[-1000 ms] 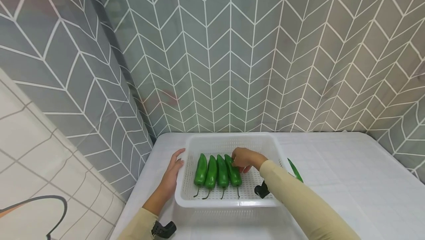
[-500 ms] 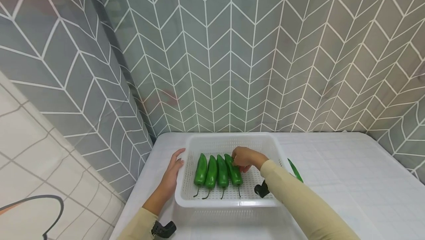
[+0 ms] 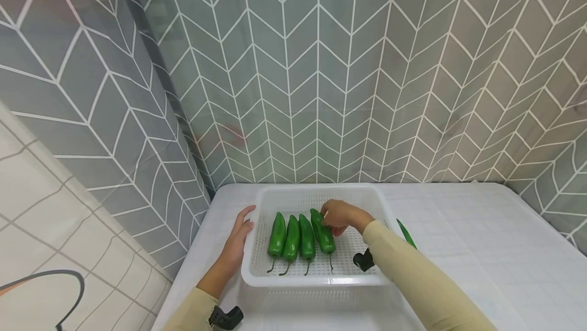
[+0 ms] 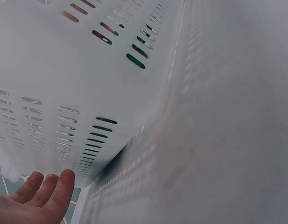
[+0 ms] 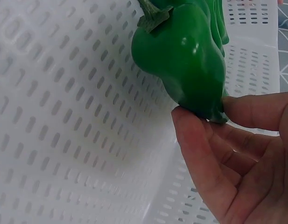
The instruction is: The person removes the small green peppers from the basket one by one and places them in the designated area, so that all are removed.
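In a white perforated plastic basket (image 3: 316, 281), long green peppers lie side by side with stems toward the front rim. The rightmost green pepper (image 3: 323, 234) is pinched near its pointed end by the thumb and fingertips of my right hand (image 3: 341, 215). In the right wrist view, that hand (image 5: 237, 149) closes on the tip of the pepper (image 5: 186, 51), whose stem points away. Against the basket's left side rests my left hand (image 3: 235, 242), its fingers loosely extended. Seen from the left wrist, the fingertips of this hand (image 4: 41, 200) lie near the slotted basket wall (image 4: 73, 88).
The basket stands on a white-covered table (image 3: 477, 229). Beyond its right side a narrow green thing (image 3: 406, 233) shows, partly hidden by the basket and right sleeve. A grey chevron-patterned curtain (image 3: 321, 76) hangs behind and to the left.
My right hand and the rightmost pepper have shifted slightly upward and to the right in the head view, its upper end parting from its neighbour. The left hand keeps its place.
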The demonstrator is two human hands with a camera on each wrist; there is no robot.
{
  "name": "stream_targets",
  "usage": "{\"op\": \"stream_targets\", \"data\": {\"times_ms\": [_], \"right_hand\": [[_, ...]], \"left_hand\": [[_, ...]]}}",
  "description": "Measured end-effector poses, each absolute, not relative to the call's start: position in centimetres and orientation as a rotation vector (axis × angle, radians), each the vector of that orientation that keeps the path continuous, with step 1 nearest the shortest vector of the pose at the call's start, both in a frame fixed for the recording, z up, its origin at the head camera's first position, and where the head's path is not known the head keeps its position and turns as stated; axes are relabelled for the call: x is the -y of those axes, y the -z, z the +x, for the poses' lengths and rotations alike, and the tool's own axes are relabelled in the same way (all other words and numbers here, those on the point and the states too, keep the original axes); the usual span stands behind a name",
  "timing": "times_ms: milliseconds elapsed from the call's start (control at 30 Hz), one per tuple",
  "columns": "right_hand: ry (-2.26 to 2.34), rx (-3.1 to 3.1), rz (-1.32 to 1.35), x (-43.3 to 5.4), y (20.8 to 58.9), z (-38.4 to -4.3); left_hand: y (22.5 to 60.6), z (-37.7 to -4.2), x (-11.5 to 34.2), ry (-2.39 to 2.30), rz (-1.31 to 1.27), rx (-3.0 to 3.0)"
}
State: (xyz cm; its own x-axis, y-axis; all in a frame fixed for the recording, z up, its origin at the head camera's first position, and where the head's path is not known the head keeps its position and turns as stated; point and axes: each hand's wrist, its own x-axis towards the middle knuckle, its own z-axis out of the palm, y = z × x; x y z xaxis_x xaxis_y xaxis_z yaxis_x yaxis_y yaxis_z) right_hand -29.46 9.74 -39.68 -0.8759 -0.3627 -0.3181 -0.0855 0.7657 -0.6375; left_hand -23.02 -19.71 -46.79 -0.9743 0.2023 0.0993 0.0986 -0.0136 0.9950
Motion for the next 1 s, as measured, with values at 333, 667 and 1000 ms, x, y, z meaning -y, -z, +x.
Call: {"op": "stream_targets", "data": {"times_ms": [333,667,1000], "right_hand": [[0.93,-2.528,-0.297,-10.5,39.3,-29.7],[0.971,-2.55,-0.298,-11.3,38.9,-29.7],[1.034,-2.562,-0.282,-12.1,38.6,-29.9]], "left_hand": [[46.9,-23.2,19.8,-2.152,0.323,-2.161],[47.1,-23.2,19.8,-2.15,0.322,-2.16],[47.1,-23.3,19.9,-2.163,0.344,-2.131]]}}
